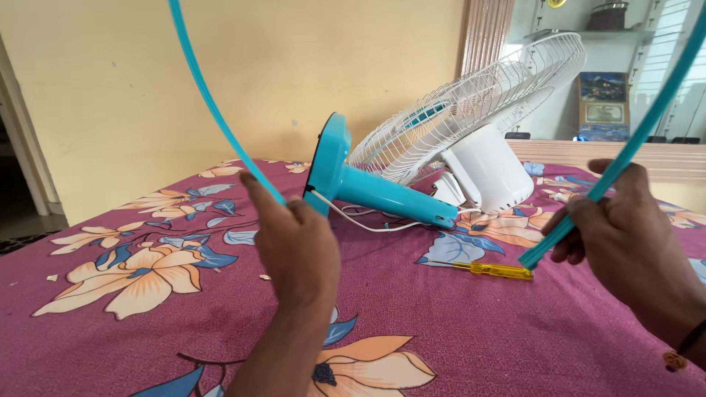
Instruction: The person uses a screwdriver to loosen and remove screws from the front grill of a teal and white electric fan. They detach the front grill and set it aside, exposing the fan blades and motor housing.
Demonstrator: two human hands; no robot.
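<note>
Yellow walls stand behind the flowered bed (515, 323), where left hand (298, 246) and right hand (625, 228) close fingers around the turquoise rim band (213, 110), the dismantled fan (441, 147) lying just beyond them.

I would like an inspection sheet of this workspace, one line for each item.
Surface: bed covered with a magenta sheet with floral print.
Job's things: teal plastic ring band, an open loop held up at both ends; table fan lying on its side, with teal base, white motor housing and white wire guard.
Clutter: yellow screwdriver beside the fan; small paper scraps.
Grips: left hand pinches one end of the band; right hand closed on the other end.
Cables: white cord looped under the fan stem.
Surroundings: yellow wall, shelf with framed picture.
</note>
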